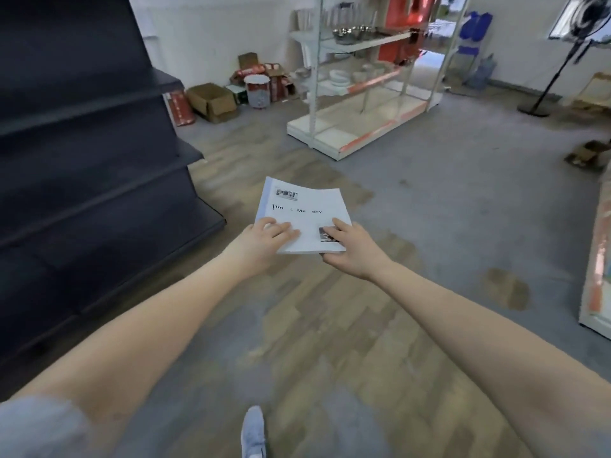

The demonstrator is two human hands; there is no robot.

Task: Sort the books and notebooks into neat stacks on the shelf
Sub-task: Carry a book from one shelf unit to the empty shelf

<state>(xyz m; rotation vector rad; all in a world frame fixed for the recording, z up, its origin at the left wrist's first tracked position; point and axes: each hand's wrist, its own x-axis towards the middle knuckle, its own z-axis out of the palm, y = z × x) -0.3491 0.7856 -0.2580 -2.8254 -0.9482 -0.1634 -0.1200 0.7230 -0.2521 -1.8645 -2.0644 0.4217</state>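
A white notebook (302,206) with black lettering on its cover is held flat in front of me, above the floor. My left hand (264,239) grips its near left corner, fingers on the cover. My right hand (350,249) grips the near right corner, with fingers on top and the thumb under the edge. A dark tiered shelf (99,153) with bare boards stands to my left, apart from the notebook.
A white and orange rack (360,94) with bowls stands ahead. Cardboard boxes (211,100) and a white bucket lie by the back wall. A standing fan (562,61) is at the far right, another shelf edge (595,285) at the right. My shoe (253,431) shows below.
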